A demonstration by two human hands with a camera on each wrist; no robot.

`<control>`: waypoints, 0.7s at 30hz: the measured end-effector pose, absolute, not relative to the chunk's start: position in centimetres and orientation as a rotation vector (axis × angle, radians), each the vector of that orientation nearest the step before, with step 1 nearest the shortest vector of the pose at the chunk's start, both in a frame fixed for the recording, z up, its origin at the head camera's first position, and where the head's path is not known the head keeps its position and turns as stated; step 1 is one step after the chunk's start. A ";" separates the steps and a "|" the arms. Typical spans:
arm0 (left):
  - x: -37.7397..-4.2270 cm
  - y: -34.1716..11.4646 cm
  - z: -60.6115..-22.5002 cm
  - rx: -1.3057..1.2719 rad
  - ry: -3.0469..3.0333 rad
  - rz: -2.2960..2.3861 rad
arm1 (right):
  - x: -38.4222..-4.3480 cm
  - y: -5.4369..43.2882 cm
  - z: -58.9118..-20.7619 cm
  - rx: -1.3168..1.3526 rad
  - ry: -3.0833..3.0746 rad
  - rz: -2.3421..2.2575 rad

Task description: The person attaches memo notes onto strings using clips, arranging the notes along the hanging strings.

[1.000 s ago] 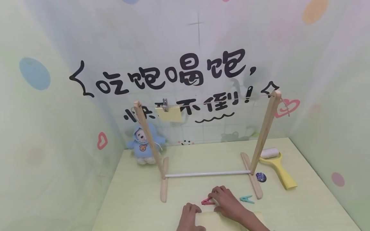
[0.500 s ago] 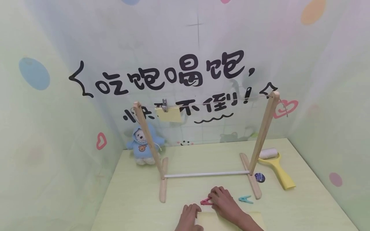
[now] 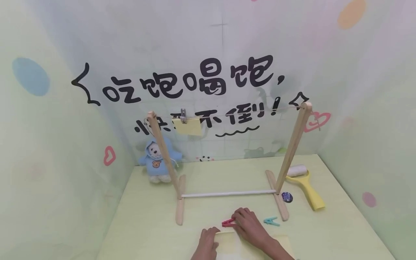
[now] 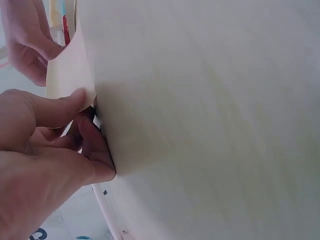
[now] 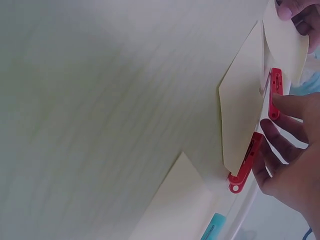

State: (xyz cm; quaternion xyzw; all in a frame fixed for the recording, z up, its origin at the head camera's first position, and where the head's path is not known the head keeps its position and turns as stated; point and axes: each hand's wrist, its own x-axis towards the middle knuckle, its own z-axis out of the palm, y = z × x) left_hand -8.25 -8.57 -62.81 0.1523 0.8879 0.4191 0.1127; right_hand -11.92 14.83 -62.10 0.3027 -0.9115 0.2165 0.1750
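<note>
Left hand (image 3: 207,243) pinches the bent paper (image 4: 70,77); right hand (image 3: 250,227) touches a red clip (image 3: 227,223), can't tell if it's gripping. Squeezing harder could crease the paper; a careless nudge could skid the clip away.

The left hand (image 3: 207,242) pinches, thumb (image 4: 62,107) opposite its curled fingers (image 4: 95,150); near its fingertips, the right hand (image 3: 248,224) pinches too, its forearm (image 3: 275,249) lying behind the bent fingers.

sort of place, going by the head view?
Probably a small staged tabletop booth, maybe for recording. A printed backdrop closes in the left, right and far sides of the table; on it stand a wooden rack and a plush toy.
</note>
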 end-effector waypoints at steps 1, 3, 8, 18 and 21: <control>-8.3 -8.7 -62.9 0.437 2.595 1.243 | -12.0 14.7 -62.1 0.850 -2.590 0.625; -8.4 -9.1 -63.0 0.423 2.563 1.285 | -12.0 14.6 -62.2 0.834 -2.597 0.639; -8.4 -9.7 -63.1 0.438 2.519 1.382 | -12.2 14.6 -62.8 0.842 -2.552 0.756; -8.6 -9.6 -62.6 0.529 2.538 1.420 | -13.3 15.4 -63.1 0.912 -2.438 1.406; -8.6 -9.3 -62.4 0.478 2.500 1.464 | -12.9 15.5 -61.3 0.798 -2.533 1.514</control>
